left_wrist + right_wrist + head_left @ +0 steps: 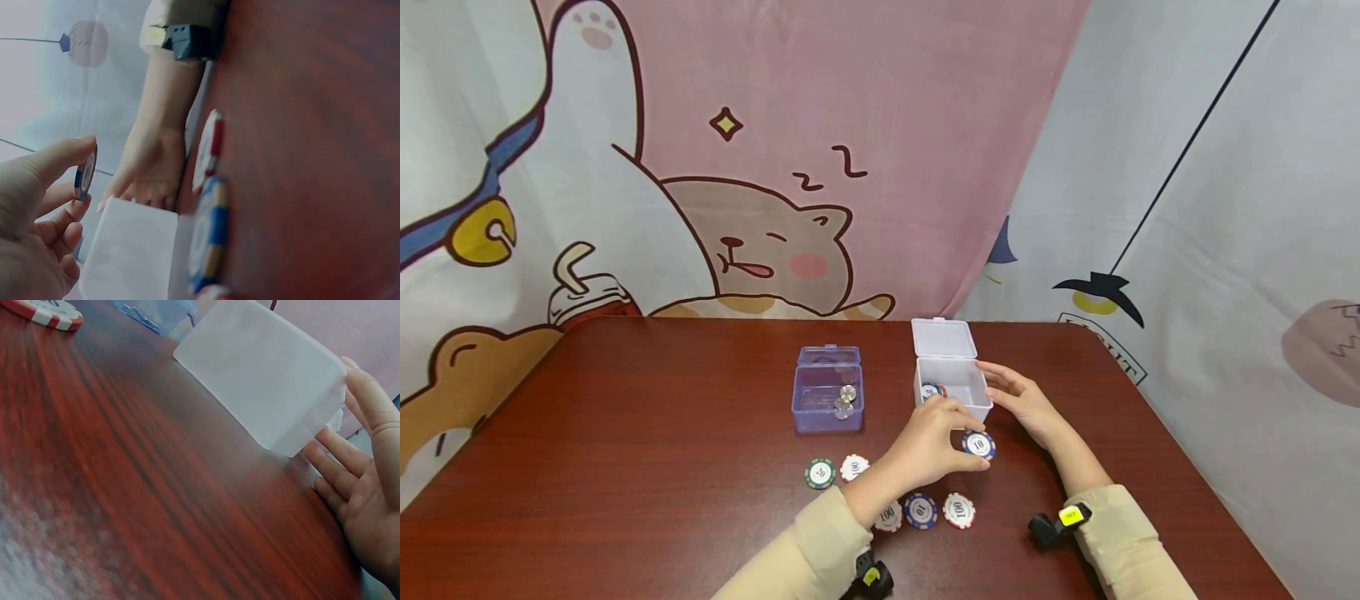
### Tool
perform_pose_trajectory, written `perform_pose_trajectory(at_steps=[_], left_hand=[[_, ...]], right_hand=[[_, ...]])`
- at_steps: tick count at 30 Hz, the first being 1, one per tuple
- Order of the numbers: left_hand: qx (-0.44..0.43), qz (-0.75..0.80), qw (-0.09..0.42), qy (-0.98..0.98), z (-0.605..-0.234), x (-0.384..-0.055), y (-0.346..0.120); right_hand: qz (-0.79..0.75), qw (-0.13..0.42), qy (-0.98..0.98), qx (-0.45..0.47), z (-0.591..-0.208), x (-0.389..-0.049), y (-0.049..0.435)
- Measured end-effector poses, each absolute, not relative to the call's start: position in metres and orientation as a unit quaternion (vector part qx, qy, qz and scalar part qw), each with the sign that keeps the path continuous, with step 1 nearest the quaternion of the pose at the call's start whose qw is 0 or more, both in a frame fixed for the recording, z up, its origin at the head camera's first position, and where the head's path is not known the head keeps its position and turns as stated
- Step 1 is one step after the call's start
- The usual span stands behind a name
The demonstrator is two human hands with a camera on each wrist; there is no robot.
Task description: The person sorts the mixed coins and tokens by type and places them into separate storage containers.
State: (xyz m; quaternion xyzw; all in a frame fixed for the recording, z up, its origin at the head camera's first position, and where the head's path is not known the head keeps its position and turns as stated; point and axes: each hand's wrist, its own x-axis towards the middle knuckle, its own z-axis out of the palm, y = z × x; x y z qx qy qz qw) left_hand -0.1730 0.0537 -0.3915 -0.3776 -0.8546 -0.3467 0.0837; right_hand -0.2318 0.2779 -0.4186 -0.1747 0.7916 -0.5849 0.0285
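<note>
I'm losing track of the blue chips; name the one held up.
The blue-rimmed 10 chip pinched in the left hand; the other visible blue chip lies flat on the table.

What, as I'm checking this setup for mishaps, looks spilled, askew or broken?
Nothing stands out: the white box and bluish box sit upright, lids open, the loose chips lie flat on the table, and the left hand pinches an undamaged-looking blue chip.
</note>
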Motion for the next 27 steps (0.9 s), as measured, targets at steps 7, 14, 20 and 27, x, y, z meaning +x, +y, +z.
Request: perform_pose_trajectory(at_steps=[7, 14, 20, 27], left_hand=[[-0.341, -0.379, 0.104, -0.854, -0.382, -0.183, 0.046], [-0.304, -0.415, 0.112, -0.850, -0.378, -0.194, 0.040], [-0.279, -0.405, 0.113, -0.864, -0.375, -0.206, 0.038], [-0.238, -0.406, 0.123, -0.874, -0.376, -0.220, 0.039]], right_hand=[[-0.594, 0.027, 0.783, -0.182, -0.418, -0.231, 0.278], [-0.596, 0.027, 0.783, -0.177, -0.433, -0.240, 0.285], [-0.597, 0.024, 0.782, -0.176, -0.443, -0.247, 0.290], [-0.593, 0.023, 0.785, -0.180, -0.443, -0.246, 0.289]])
